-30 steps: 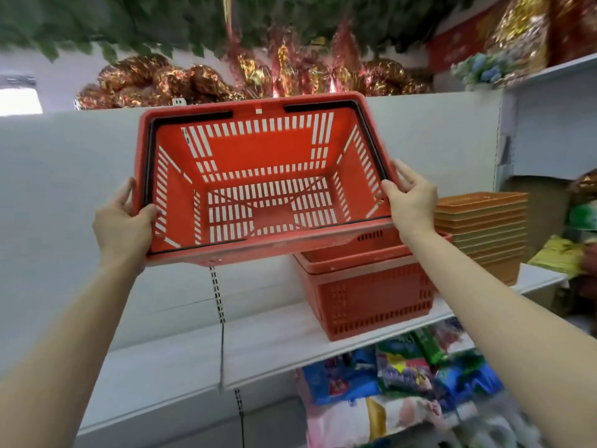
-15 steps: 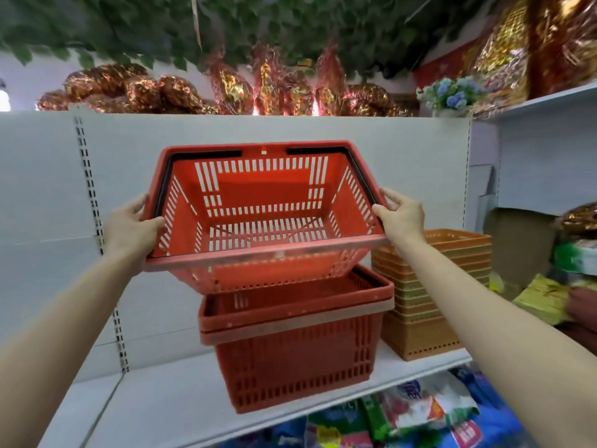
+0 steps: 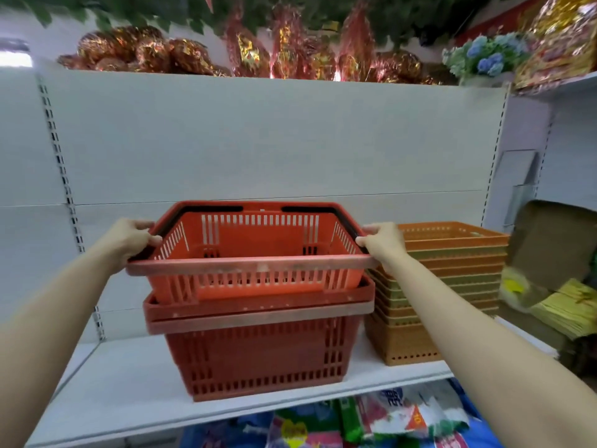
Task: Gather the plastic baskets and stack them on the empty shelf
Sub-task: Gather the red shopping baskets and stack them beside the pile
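Head view is showing a person nesting a red shopping basket (image 3: 255,253) into the red basket stack (image 3: 258,347) that is standing on the white shelf (image 3: 106,386). The left hand (image 3: 129,242) is grasping the left rim of the basket, fingers curled over the edge beside the folded black handle (image 3: 168,227); the right hand (image 3: 382,242) is grasping the right rim in the same way, so each grip is clenched on the basket. The basket is sitting partly inside the top of the stack, its rim well above the rim beneath, and it is looking roughly level and not yet fully seated, I would judge.

Just to the right, a pile of orange trays (image 3: 452,295) is standing on the same shelf, very near the right forearm and just beside the red stack. A cardboard box (image 3: 549,244) is leaning further right, and wrapped snack packets (image 3: 387,418) are lying on the level below.

From here the risk, as I see it, is jamming: if one side is pressed down ahead of the other, the basket could wedge askew. A hard push could also slide the whole stack back or sideways on the smooth shelf, knocking the orange trays. Fingers curled under the rim could get pinched as the rims are meeting
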